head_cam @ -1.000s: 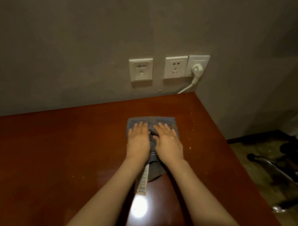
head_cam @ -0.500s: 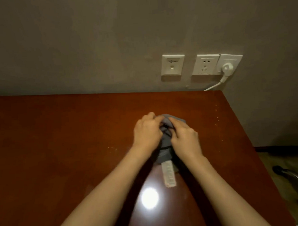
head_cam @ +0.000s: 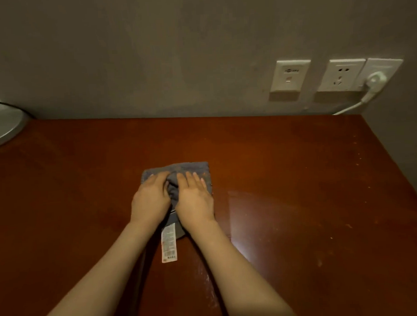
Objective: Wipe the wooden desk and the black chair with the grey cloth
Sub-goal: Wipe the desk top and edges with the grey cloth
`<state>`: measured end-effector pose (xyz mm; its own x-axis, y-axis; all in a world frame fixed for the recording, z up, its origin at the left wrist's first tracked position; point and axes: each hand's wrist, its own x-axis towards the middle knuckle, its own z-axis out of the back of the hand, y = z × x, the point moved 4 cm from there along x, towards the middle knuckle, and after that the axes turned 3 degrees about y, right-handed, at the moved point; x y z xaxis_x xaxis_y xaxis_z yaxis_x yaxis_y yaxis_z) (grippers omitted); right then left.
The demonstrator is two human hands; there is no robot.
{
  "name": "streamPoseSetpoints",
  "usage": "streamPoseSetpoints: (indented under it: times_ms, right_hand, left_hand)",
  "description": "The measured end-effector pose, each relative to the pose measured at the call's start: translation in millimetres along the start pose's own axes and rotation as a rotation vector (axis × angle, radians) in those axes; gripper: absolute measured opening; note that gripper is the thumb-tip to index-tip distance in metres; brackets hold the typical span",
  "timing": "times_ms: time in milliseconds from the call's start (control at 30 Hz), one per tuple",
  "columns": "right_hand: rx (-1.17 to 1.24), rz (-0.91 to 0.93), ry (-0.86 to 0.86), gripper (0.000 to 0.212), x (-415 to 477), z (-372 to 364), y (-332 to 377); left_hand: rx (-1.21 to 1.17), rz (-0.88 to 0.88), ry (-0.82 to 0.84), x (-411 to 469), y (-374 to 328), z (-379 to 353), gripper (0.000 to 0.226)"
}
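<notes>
Since 0.5 s ago: bunched grey cloth (head_cam: 179, 167) spread flat again, hands uncurled. White label (head_cam: 168, 244) trails nearest. Left hand (head_cam: 151, 200) and right hand (head_cam: 196, 200) lie side by side, palms pressing the cloth onto the wooden desk (head_cam: 297, 169), gripping nothing. Cloth's long axis runs near–far, with its far edge just beyond both hands. Judged: next stroke pushes far, toward the wall sockets (head_cam: 289, 77).

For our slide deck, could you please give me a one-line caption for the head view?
Left hand and right hand press the grey cloth onto the wooden desk.
</notes>
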<state>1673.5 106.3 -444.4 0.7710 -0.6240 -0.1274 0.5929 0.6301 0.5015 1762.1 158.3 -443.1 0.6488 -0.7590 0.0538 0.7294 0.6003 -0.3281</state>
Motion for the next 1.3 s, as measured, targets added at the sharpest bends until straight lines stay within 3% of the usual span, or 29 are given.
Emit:
streamPoseSetpoints:
  times_ms: [167, 400, 633, 733, 867, 967, 1067, 1200, 1300]
  right_hand:
    - [-0.008, -0.051, -0.06, 0.059, -19.9, 18.7, -38.6]
    - [-0.082, -0.209, -0.126, 0.054, -73.7, 65.0, -124.9]
    - [-0.096, -0.343, -0.202, 0.051, -125.4, 95.8, -193.8]
    - [-0.083, -0.378, -0.242, 0.051, -139.7, 100.8, -211.7]
    - [-0.021, -0.364, -0.335, 0.055, -139.9, 106.4, -200.7]
    - [0.055, -0.289, -0.425, 0.055, -110.8, 116.4, -169.3]
    - [0.061, -0.222, -0.37, 0.054, -54.6, 117.3, -133.9]
    - [0.037, -0.28, -0.157, 0.046, 2.6, 80.7, -116.3]
    - [0.015, -0.277, -0.152, 0.051, 10.8, 64.8, -119.8]
  left_hand:
    - [-0.018, -0.072, -0.02, -19.9, -40.8, -21.2, 0.036]
    - [0.047, -0.216, 0.27, -53.8, -143.1, -67.2, 0.053]
    - [0.079, -0.308, 0.395, -84.8, -223.4, -99.5, 0.054]
    - [0.079, -0.351, 0.315, -89.8, -246.6, -95.5, 0.046]
    - [0.016, -0.361, 0.26, -70.7, -247.9, -60.5, 0.032]
    - [0.024, -0.366, 0.112, -40.5, -229.3, -27.3, 0.029]
    - [0.041, -0.304, 0.019, -2.1, -195.6, -3.6, 0.032]
    - [0.128, -0.135, 0.126, 25.0, -139.4, -25.7, 0.036]
    - [0.108, -0.15, 0.203, 19.8, -122.2, -50.0, 0.045]
